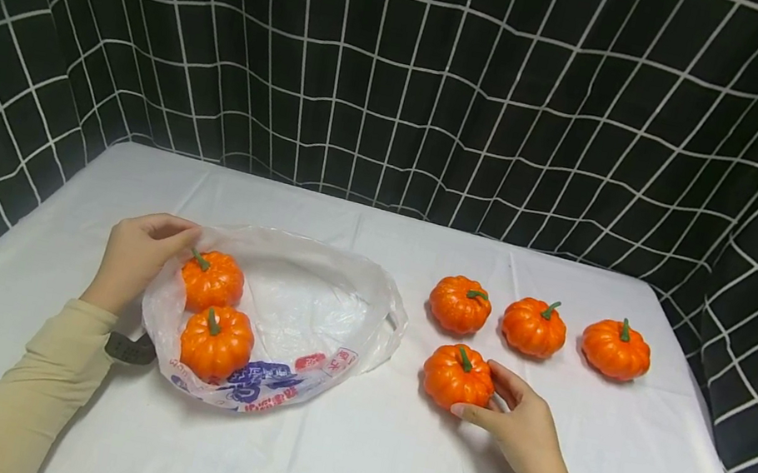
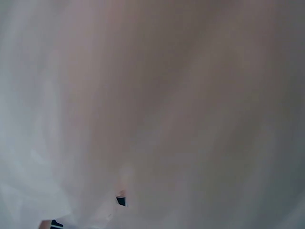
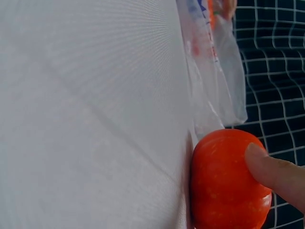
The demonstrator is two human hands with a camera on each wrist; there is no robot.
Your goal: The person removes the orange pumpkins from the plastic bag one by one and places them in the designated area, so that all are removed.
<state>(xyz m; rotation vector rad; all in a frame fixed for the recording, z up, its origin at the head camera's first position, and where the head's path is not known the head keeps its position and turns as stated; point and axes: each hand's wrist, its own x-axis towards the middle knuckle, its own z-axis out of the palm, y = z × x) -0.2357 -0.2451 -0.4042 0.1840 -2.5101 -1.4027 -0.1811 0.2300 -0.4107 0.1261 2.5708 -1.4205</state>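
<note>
My left hand [image 1: 142,258] pinches the left rim of a translucent plastic bag [image 1: 314,259] with red and blue print, its mouth spread wide. Two small orange pumpkins [image 1: 217,343] with green stems lie inside, at the bag's left. To the right of the bag, my right hand [image 1: 527,432] holds another pumpkin [image 1: 456,379] on the table, thumb at the near side and fingers at the far side. In the right wrist view the thumb [image 3: 274,174] presses on that pumpkin [image 3: 226,186]. Pale, blurred plastic [image 2: 152,114] fills most of the left wrist view.
Behind the held pumpkin, three more stand in a row: a left pumpkin [image 1: 460,305], a middle pumpkin [image 1: 534,328] and a right pumpkin [image 1: 616,349]. A white cloth [image 1: 353,469] covers the table. Black curtains [image 1: 405,89] with a white grid hang around the back and sides.
</note>
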